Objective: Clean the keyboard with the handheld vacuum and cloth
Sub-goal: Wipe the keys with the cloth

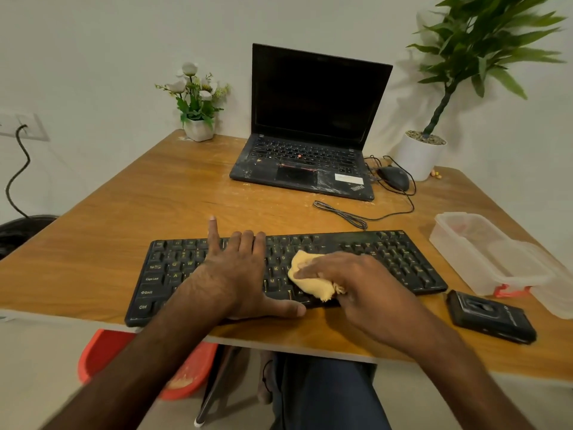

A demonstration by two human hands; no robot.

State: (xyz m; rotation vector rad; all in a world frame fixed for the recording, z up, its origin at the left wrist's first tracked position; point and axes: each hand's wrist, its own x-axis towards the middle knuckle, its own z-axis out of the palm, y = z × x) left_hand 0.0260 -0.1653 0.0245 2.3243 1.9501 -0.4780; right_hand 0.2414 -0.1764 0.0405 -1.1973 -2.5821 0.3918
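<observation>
A black keyboard (400, 259) lies along the near edge of the wooden table (130, 212). My left hand (242, 274) rests flat on its left-middle keys, fingers spread and straight, thumb along the front edge. My right hand (347, 280) grips a bunched yellow cloth (310, 274) and presses it onto the middle keys. A flat black device (491, 316), possibly the handheld vacuum, lies on the table to the right of the keyboard.
An open black laptop (310, 135) stands at the back with a wired mouse (393, 177) and a loose cable (341, 214). Clear plastic container (483, 252) at right. Flower pot (198, 125) and potted plant (418, 153) at the back. Red bin (105, 352) under the table.
</observation>
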